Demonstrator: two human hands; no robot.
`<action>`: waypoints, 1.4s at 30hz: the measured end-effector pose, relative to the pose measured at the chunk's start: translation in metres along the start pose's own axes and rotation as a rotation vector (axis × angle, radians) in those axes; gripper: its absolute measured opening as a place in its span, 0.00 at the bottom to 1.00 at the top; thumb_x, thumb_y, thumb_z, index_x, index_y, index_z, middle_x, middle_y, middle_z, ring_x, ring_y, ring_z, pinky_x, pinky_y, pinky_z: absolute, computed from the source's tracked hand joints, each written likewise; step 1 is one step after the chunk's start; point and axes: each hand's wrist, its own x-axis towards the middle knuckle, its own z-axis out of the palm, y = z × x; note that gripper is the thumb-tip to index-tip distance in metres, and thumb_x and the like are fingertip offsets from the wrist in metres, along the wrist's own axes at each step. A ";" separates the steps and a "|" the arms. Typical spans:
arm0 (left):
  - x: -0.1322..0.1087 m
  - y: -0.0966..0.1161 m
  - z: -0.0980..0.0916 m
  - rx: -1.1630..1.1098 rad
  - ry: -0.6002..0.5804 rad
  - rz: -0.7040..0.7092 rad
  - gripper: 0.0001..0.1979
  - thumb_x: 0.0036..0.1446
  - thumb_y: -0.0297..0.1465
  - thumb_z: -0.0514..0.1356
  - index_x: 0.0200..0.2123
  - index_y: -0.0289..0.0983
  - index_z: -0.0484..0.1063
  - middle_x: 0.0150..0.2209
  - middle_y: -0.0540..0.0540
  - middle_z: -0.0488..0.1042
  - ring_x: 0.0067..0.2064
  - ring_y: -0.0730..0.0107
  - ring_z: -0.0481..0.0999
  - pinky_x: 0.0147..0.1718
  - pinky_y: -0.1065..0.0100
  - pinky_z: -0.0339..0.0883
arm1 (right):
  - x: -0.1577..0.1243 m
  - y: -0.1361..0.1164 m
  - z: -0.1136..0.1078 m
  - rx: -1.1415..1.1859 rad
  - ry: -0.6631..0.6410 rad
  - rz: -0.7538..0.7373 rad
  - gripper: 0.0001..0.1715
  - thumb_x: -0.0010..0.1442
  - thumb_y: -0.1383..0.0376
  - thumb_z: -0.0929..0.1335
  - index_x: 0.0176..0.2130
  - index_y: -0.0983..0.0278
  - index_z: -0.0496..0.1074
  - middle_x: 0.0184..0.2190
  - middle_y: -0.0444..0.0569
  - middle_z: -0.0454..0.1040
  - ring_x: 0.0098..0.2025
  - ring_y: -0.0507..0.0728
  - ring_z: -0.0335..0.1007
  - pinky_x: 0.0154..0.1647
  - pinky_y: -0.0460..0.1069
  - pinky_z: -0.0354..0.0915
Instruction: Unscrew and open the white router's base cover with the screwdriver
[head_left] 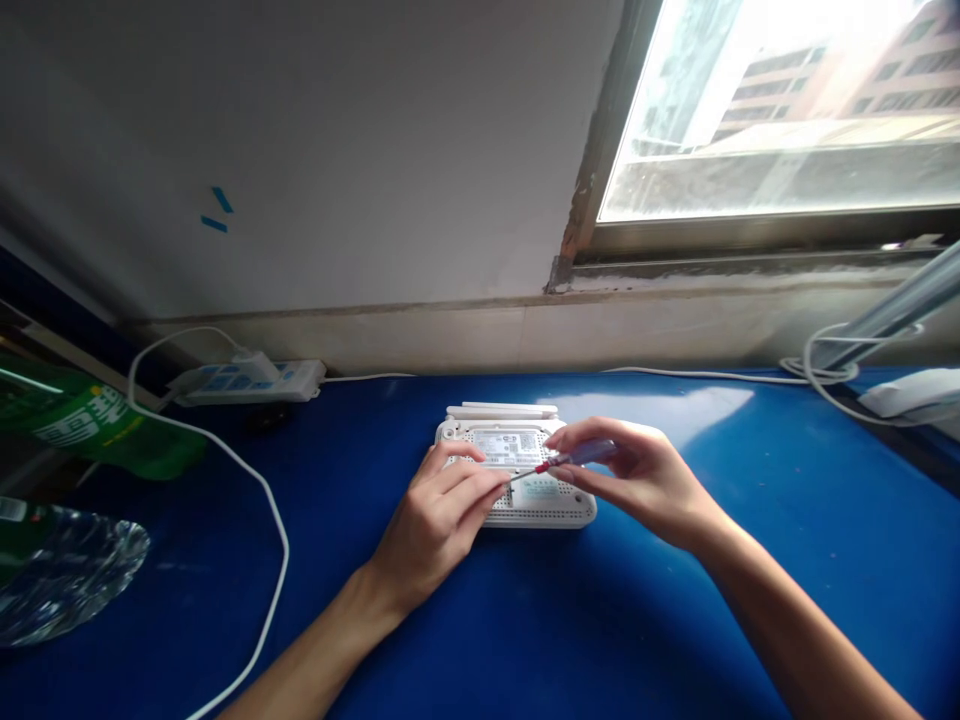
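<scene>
A white router (536, 512) lies label side up on the blue table, its vent slots and printed label (506, 447) showing. My right hand (637, 470) is closed around a small screwdriver (581, 456) with a clear handle and a red collar. The thin shaft slants down to the left over the router. At its tip, the thumb and fingertips of my left hand (442, 500) are pinched together above the casing. Whatever sits between those fingertips is hidden. The left hand also covers the router's left side.
Behind on the left is a white power strip (300, 381) with a plug in it. A white cable (274, 520) loops across the table's left side. Two bottles lie there, one green (142, 445), one clear (90, 570). A metal pole (892, 310) rises at right.
</scene>
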 end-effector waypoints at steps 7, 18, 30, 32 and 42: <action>0.002 0.007 -0.001 -0.038 0.087 0.012 0.15 0.66 0.19 0.65 0.52 0.38 0.77 0.44 0.47 0.83 0.50 0.62 0.77 0.51 0.60 0.77 | -0.001 -0.005 0.018 0.226 0.117 0.178 0.29 0.56 0.52 0.81 0.49 0.57 0.70 0.42 0.51 0.86 0.41 0.62 0.85 0.41 0.55 0.80; 0.003 0.005 -0.008 0.094 -0.189 -0.194 0.33 0.65 0.46 0.69 0.68 0.41 0.69 0.63 0.40 0.76 0.67 0.46 0.67 0.65 0.44 0.69 | 0.002 0.002 0.024 0.185 0.307 0.040 0.38 0.63 0.50 0.77 0.61 0.53 0.58 0.37 0.46 0.84 0.39 0.62 0.85 0.47 0.61 0.81; -0.001 -0.016 -0.016 0.229 -0.498 -0.415 0.49 0.58 0.63 0.64 0.77 0.56 0.52 0.80 0.42 0.43 0.78 0.30 0.44 0.70 0.29 0.53 | -0.002 0.012 0.000 -0.326 0.508 -0.231 0.34 0.68 0.58 0.74 0.67 0.52 0.59 0.43 0.50 0.83 0.46 0.66 0.84 0.54 0.66 0.78; -0.001 -0.016 -0.015 0.223 -0.510 -0.414 0.50 0.58 0.62 0.65 0.77 0.56 0.51 0.80 0.41 0.43 0.78 0.31 0.45 0.71 0.30 0.53 | -0.003 0.019 0.003 -0.402 0.465 -0.246 0.32 0.70 0.60 0.72 0.67 0.52 0.59 0.44 0.50 0.83 0.46 0.65 0.84 0.53 0.63 0.78; -0.001 -0.018 -0.014 0.206 -0.503 -0.386 0.49 0.58 0.60 0.66 0.76 0.55 0.53 0.79 0.40 0.46 0.78 0.35 0.45 0.71 0.34 0.55 | 0.027 -0.015 -0.008 -1.045 0.112 -0.193 0.07 0.67 0.60 0.69 0.45 0.58 0.70 0.30 0.47 0.82 0.29 0.61 0.80 0.27 0.52 0.66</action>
